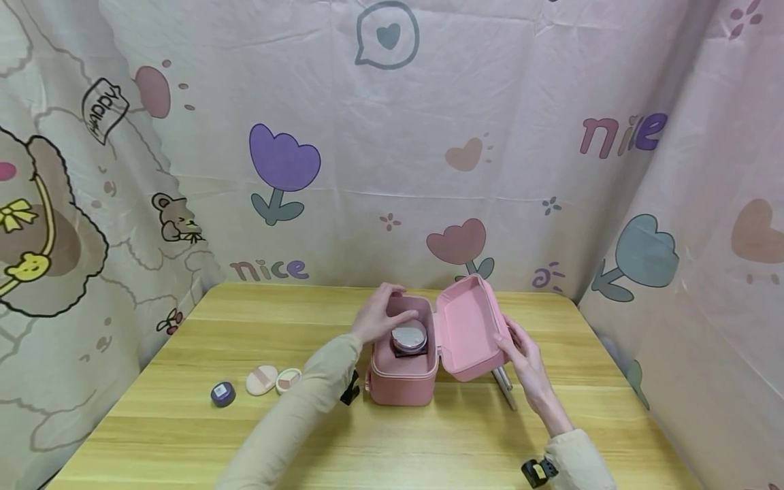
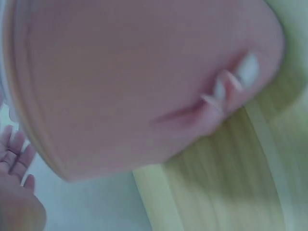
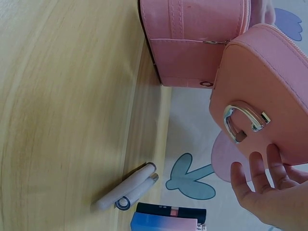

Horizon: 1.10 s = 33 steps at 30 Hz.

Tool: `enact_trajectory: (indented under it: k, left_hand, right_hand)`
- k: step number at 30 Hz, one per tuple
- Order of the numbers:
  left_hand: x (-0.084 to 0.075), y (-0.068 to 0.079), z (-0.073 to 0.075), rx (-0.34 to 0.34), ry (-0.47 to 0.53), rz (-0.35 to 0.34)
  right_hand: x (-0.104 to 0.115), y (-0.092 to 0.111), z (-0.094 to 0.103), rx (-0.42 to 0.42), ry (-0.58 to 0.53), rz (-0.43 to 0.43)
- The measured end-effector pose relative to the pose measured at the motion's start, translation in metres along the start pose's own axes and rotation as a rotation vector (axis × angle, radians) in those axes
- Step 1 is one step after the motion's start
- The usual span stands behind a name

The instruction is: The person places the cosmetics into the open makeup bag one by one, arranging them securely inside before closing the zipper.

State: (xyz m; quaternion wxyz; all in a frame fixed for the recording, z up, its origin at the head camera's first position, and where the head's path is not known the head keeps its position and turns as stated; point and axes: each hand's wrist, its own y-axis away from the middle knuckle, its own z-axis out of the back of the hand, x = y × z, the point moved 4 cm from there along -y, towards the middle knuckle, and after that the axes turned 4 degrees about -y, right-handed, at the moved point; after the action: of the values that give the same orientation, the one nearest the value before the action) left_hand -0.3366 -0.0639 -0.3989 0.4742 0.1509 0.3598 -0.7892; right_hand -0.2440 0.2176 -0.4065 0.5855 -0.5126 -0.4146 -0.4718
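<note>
A pink cosmetic case (image 1: 401, 392) stands on the table, its lid (image 1: 468, 330) swung out to the right. Inside lies a round silvery compact (image 1: 409, 336) over something dark and square. Over the case's opening is my left hand (image 1: 375, 317), fingers at the far rim and thumb above the compact. The left wrist view shows this hand (image 2: 17, 185) with spread fingers beyond the case wall (image 2: 120, 86). My right hand (image 1: 525, 354) holds the lid by its right edge, thumb on the inner side. Its fingers lie against the outside, near the carry handle (image 3: 245, 118).
Left of the case lie a dark blue jar (image 1: 223, 393), a round powder puff (image 1: 261, 380) and a small round cream-coloured item (image 1: 286, 381). Behind the lid are slim pale tubes (image 3: 127, 186), a black tube (image 3: 178, 211) and a blue-pink box (image 3: 163, 224). Printed curtains surround the table (image 1: 441, 449).
</note>
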Motion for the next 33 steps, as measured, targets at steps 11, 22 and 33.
enact_trajectory:
  k: [11,22,33]
  left_hand:
    - [0.013,0.026,0.029,-0.076,-0.082,-0.199]
    - [0.037,0.071,0.071,0.027,-0.427,-0.331]
    - [0.084,0.121,0.111,0.128,-0.573,-0.103]
  right_hand:
    - [0.0,0.0,0.002,0.003,-0.001,-0.004]
    - [0.0,-0.001,0.002,0.006,-0.006,0.001]
    - [-0.002,-0.001,0.001,0.0,-0.014,0.007]
